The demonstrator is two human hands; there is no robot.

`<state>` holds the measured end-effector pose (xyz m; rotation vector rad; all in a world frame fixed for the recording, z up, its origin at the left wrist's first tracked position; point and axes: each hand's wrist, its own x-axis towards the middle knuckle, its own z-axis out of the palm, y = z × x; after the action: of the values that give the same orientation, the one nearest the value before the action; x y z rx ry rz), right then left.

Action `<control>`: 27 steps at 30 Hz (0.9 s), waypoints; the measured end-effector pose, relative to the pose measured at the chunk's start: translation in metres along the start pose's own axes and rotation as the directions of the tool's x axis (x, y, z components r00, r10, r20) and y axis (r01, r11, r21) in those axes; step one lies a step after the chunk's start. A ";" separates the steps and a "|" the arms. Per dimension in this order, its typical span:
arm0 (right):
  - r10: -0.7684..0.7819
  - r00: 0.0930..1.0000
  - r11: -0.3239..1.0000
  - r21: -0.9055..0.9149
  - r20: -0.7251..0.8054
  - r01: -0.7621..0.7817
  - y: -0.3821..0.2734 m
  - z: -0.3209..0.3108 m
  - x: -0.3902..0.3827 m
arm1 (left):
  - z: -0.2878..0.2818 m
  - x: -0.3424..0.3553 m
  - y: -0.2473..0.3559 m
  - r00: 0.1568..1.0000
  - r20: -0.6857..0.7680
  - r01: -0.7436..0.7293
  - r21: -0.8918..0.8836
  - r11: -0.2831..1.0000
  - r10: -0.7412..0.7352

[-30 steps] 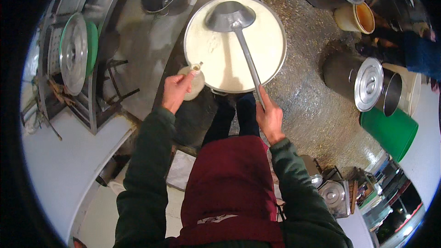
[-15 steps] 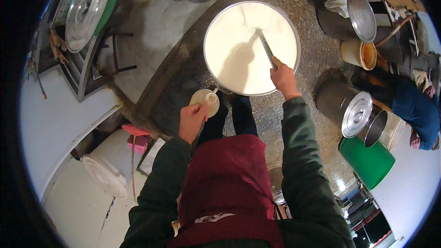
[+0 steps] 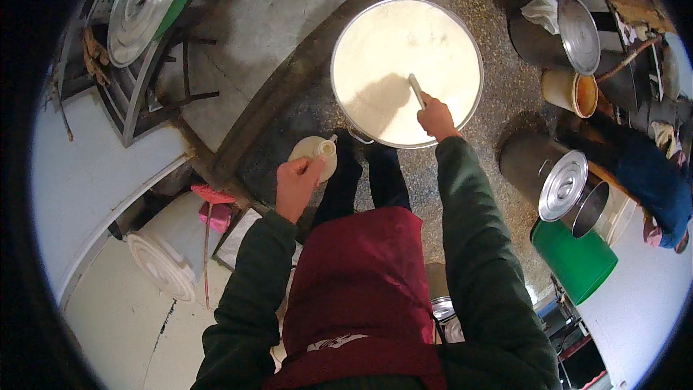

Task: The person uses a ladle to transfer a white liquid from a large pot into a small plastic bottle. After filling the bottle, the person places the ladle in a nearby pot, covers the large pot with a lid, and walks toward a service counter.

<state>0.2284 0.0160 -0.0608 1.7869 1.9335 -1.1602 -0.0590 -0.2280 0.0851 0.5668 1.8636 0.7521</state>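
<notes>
The right hand (image 3: 437,119) has its grip closed firmly around the handle of a metal ladle (image 3: 414,89), which slants down into creamy white liquid (image 3: 397,40); only the handle shows, the bowl end being hidden below the surface. The liquid fills a wide round metal stockpot (image 3: 480,83) in front of the person's legs, and a dark shadow falls across it to the left of the handle. The left hand (image 3: 297,186) has its grip closed at the neck of an off-white plastic jug (image 3: 304,149), beside the pot's near left edge and apart from it; the jug's mouth faces up, and exactly how the fingertips sit there cannot be told. The person wears dark green sleeves and a maroon apron (image 3: 354,267) bearing a white printed mark (image 3: 338,343), too small and foreshortened to make out. To the right, on the wet speckled floor (image 3: 473,195), are a tall pot with a shiny lid (image 3: 563,185), a green plastic tub (image 3: 574,261) and a cream bucket (image 3: 561,92), with a person in blue (image 3: 653,180) beyond. At left, a large round lid (image 3: 137,14) leans on a metal rack (image 3: 144,94).
</notes>
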 end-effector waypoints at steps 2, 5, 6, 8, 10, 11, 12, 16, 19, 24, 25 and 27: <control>-0.102 0.992 0.994 -0.050 -0.074 0.099 0.009 0.019 -0.015 | 0.002 0.010 0.007 1.000 0.017 0.000 0.054 0.999 -0.001; -0.070 0.996 0.997 0.017 -0.054 0.071 0.021 0.039 -0.050 | 0.007 0.029 0.022 0.996 0.050 -0.076 0.105 0.992 0.071; -0.035 0.998 0.999 0.022 -0.051 0.036 0.025 0.047 -0.067 | 0.010 0.038 0.027 0.989 0.065 -0.137 0.115 0.984 0.130; 0.009 0.996 0.999 0.044 -0.089 -0.005 0.029 0.060 -0.100 | 0.021 0.056 0.040 0.985 0.090 -0.162 0.154 0.975 0.150; 0.049 0.998 0.982 0.185 -0.039 -0.041 0.039 0.066 -0.137 | 0.034 0.074 0.052 0.991 0.100 -0.107 0.217 0.970 0.086; 0.042 0.997 0.976 0.217 -0.060 -0.028 0.042 0.069 -0.155 | 0.038 0.086 0.059 0.987 0.159 -0.039 0.293 0.955 -0.009; 0.059 0.996 0.963 0.267 -0.060 -0.041 0.045 0.072 -0.173 | 0.045 0.098 0.065 0.981 0.188 -0.028 0.364 0.931 -0.044; 0.099 0.992 0.907 0.418 -0.077 -0.058 0.056 0.080 -0.244 | 0.081 0.140 0.083 0.943 0.303 -0.074 0.594 0.801 -0.138; 0.091 0.971 0.867 0.497 -0.220 0.032 0.059 0.086 -0.289 | 0.112 0.162 0.090 0.931 0.305 -0.116 0.767 0.631 -0.199; 0.079 0.951 0.850 0.519 -0.298 0.091 0.062 0.084 -0.343 | 0.139 0.185 0.093 0.956 0.293 -0.252 0.842 0.477 -0.011; 0.081 0.945 0.874 0.478 -0.318 0.086 0.061 0.083 -0.348 | 0.140 0.188 0.094 0.960 0.281 -0.259 0.849 0.461 0.022; 0.078 0.942 0.876 0.473 -0.328 0.092 0.060 0.079 -0.357 | 0.139 0.197 0.103 0.957 0.283 -0.278 0.853 0.442 0.056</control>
<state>0.3329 -0.2991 0.1047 2.3750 1.9407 -1.5315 -0.0020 0.0106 -0.0069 1.4698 1.8992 -0.2933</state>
